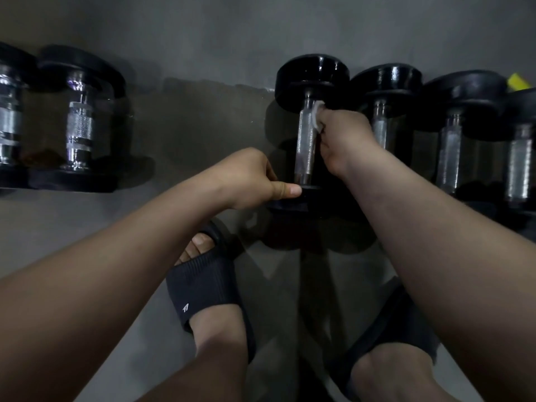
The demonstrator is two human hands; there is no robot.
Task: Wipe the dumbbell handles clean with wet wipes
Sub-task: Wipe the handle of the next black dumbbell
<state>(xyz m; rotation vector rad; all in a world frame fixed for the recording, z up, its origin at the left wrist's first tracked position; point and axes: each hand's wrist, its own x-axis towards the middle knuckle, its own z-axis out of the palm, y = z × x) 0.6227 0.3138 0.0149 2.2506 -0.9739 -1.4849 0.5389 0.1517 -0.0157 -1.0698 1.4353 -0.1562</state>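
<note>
While the right hand (345,140) pinched a crumpled white wet wipe (316,116) against the knurled chrome handle (304,146) of a black round-plated dumbbell (311,75), the step seemed to call for firm strokes along the whole bar, rolling it so the hidden underside was wiped too. The dumbbell lay on the grey floor (203,126) at one o'clock from frame centre, first in a row of similar dumbbells (464,94) running toward three o'clock. The wipe sat at the handle's far end, at eleven o'clock of the fingers (333,118) holding it. The left hand (249,178), at eight o'clock of the handle, laid its thumb on the near plate; whether its curled fingers gripped anything could not be told.
</note>
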